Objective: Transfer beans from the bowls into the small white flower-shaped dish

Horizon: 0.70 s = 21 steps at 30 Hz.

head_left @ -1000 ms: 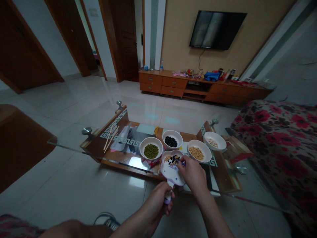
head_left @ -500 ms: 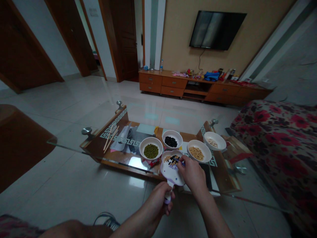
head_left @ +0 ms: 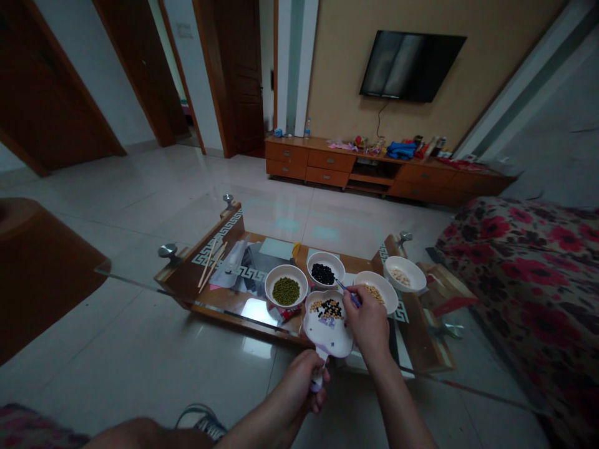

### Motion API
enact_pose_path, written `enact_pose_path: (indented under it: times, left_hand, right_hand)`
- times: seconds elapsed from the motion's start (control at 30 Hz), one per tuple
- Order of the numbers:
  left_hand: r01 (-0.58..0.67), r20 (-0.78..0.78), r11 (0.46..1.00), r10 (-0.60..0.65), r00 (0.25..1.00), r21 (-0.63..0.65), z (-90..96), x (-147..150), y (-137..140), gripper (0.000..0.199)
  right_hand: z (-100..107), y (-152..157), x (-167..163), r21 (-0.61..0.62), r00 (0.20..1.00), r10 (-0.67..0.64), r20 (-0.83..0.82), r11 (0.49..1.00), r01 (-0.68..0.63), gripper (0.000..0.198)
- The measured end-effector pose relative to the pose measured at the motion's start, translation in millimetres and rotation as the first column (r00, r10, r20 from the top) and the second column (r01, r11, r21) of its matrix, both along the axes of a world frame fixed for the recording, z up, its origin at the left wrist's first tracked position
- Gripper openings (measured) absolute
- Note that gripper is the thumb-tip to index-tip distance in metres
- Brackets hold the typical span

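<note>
My left hand (head_left: pixel 309 380) is closed round the handle of a white, purple-edged, scalloped dish (head_left: pixel 329 340). In the dish lie mixed black beans and yellow soybeans (head_left: pixel 329 308). My right hand (head_left: pixel 367 321) pinches a slim purple tool (head_left: pixel 349 293), whose exact kind is too small to make out. Its tip is by the rim of a bowl of black beans (head_left: pixel 322 274). Partly behind my right hand stands a bowl of soybeans (head_left: pixel 374 290). A bowl of green mung beans (head_left: pixel 286 291) is left of the dish, and a bowl of pale pieces (head_left: pixel 400 276) stands far right.
The bowls stand on a glass-topped coffee table (head_left: pixel 154 288). Wooden chopsticks (head_left: pixel 211 268) and papers (head_left: pixel 243 265) show at its left. A flower-patterned sofa (head_left: pixel 524 274) is on the right, and a TV cabinet (head_left: pixel 327 163) stands against the far wall.
My right hand has lifted the purple tool from the beans in the dish, and its tip is now up by the black bean bowl. My left hand still holds the dish.
</note>
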<state>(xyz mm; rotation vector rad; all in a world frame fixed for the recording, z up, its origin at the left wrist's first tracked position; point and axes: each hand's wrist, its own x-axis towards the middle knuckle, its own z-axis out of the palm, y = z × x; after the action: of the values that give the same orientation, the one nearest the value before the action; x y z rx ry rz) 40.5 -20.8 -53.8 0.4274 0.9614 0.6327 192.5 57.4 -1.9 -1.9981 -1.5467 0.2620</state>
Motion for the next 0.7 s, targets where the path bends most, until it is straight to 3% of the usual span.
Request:
enact_pose_path:
  times: [0.27,0.43,0.6,0.7]
  left_hand:
    - [0.034,-0.056,0.999,-0.032,0.998,0.029,4.3,-3,2,0.026]
    - [0.155,-0.257,0.985,-0.130,0.958,0.077,8.6,-5,13,0.024]
    - [0.365,-0.506,0.902,-0.210,0.837,0.230,21.1,-10,21,0.022]
    - [0.421,-0.571,0.860,-0.198,0.796,0.289,27.6,-12,24,0.024]
  right_hand:
    - [8,10,10,0.038,0.998,0.021,-0.058,0.999,-0.019,0.035]
    - [14,-7,18,-0.022,0.995,0.093,-0.022,0.995,-0.093,0.029]
    - [25,-22,27,-0.198,0.990,0.136,0.026,0.972,-0.128,0.026]
    - [36,-28,30,-0.289,0.975,0.200,0.092,0.943,-0.166,0.024]
